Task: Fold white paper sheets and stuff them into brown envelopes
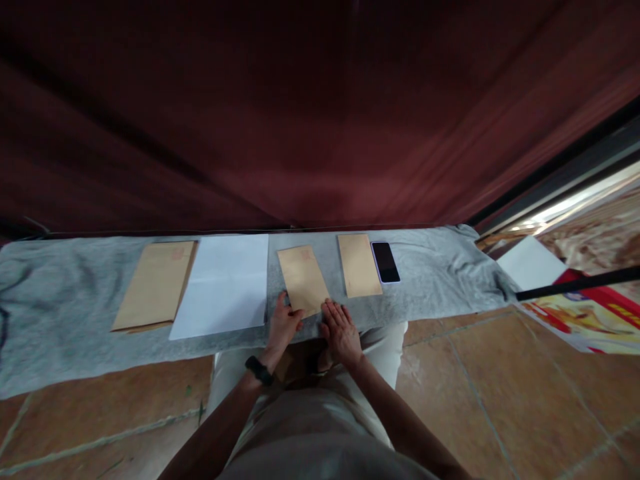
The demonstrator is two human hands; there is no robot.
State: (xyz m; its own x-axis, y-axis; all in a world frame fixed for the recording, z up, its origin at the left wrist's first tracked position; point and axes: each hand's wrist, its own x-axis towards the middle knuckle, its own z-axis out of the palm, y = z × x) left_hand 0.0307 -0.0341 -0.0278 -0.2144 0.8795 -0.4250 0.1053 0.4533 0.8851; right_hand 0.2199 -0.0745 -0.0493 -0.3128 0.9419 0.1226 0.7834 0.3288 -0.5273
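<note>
Two hands rest flat at the near end of a brown envelope on a grey cloth.

From the left lie a large brown envelope (155,285), a white sheet (223,283), the middle envelope (303,279), another envelope (359,265) and a dark phone (385,261). The left hand (283,327) touches the middle envelope's near left corner, the right hand (341,330) its near right corner; fingers (334,312) spread, seemingly pressing, gripping nothing.
</note>
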